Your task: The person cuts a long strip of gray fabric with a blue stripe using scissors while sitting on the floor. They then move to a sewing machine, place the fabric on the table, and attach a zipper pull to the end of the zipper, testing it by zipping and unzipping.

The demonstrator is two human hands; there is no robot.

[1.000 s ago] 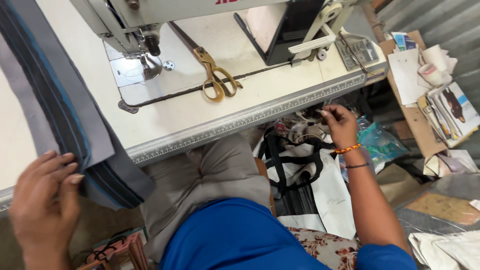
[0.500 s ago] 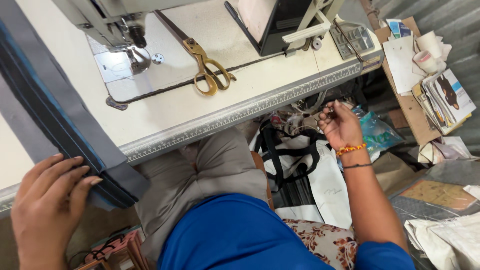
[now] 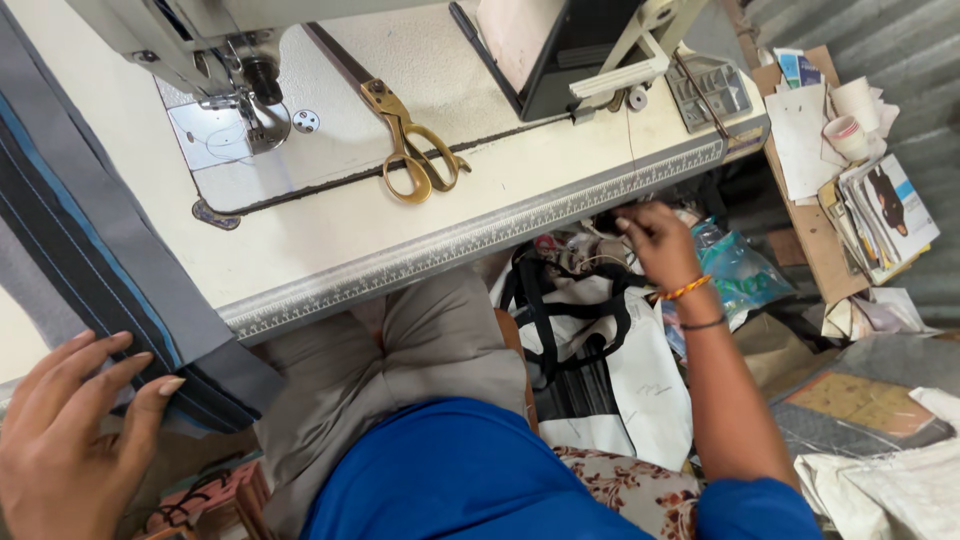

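2 hands were seen apart | left hand (image 3: 65,440) was laid flat, fingers spread, on striped grey fabric (image 3: 95,265) at table edge (image 3: 420,262) | right hand (image 3: 655,245) was reached into white bag (image 3: 610,340) below; grip could not be told | fabric best kept pinned flat while bag was searched.

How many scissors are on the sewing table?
1. The gold scissors lie on the table, right of the sewing machine. More could be hidden in the clutter under the right hand.

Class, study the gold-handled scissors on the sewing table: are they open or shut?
Shut. The gold-handled scissors lie flat with blades together as one dark strip and the handle loops side by side.
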